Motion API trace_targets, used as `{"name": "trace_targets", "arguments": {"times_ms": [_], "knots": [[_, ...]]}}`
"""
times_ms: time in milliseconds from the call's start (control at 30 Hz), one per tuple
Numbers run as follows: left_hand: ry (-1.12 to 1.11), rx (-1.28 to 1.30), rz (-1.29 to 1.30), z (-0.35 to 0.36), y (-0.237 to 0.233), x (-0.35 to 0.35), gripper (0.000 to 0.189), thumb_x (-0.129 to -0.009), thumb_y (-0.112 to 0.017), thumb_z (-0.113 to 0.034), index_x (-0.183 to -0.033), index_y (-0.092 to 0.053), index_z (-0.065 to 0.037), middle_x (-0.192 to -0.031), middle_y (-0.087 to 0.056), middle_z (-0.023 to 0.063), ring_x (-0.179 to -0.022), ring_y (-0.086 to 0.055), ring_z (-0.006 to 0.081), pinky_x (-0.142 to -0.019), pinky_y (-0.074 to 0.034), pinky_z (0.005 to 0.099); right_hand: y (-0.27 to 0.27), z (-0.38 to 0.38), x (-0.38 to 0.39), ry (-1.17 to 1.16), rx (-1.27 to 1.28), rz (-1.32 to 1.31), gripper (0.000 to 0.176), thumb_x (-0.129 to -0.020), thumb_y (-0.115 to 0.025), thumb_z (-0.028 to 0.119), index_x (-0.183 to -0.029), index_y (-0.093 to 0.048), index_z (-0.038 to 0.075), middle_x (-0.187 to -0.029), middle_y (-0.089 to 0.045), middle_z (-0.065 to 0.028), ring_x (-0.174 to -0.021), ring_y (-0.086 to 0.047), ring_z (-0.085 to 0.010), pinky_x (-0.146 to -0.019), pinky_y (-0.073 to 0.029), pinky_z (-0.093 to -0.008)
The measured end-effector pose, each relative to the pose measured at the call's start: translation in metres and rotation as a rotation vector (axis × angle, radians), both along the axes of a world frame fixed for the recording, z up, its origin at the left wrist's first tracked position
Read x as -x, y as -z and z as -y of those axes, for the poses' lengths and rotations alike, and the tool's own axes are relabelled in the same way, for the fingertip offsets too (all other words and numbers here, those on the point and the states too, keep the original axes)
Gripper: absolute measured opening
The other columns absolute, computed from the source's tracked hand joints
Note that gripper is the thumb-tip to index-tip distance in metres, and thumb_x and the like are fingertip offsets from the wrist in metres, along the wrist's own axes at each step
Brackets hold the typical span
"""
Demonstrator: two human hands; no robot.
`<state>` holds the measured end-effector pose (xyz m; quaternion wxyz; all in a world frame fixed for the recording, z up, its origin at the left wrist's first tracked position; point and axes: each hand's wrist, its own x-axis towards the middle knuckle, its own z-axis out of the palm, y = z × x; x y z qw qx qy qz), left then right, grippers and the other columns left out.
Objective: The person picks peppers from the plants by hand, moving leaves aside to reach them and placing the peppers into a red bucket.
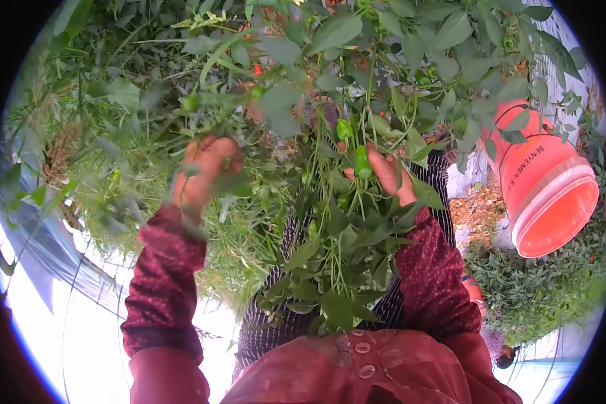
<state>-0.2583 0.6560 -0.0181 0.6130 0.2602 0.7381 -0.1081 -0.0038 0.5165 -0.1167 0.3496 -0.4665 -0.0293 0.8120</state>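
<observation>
Among the pepper plants, my left hand [212, 165] is blurred, its fingers curled near a stem and leaves; what it holds, if anything, is too smeared to tell. On the right, my right hand [384, 172] has its fingers closed around a green pepper [363, 162], with leafy stems beside it. Just above that hangs another green pepper [344, 128]. A bunch of leafy branches [337, 269] droops between my forearms, in front of my lap.
A red bucket [542, 182] lies tilted at the right, its opening toward me. Dense foliage [451, 30] spreads across the top. Farther back at the lower right, part of another person [501, 350] shows. Pale sheeting [37, 249] stands at the left.
</observation>
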Motion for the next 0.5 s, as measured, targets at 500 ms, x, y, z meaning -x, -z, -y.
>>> {"name": "trace_targets", "arguments": {"times_ms": [500], "knots": [[0.724, -0.300, 0.349, 0.074, -0.064, -0.085, 0.045, -0.070, -0.069, -0.006, -0.113, -0.055, -0.003, -0.092, -0.057, 0.0116, -0.075, -0.059, 0.0225, -0.062, -0.050, 0.0311, -0.005, -0.017, -0.016, -0.179, 0.322, -0.110, 0.047, -0.093, -0.043, 0.044, -0.119, -0.054, 0.006, -0.094, -0.061, -0.0053, -0.074, -0.059, -0.0127, -0.066, -0.052, -0.0292]]}}
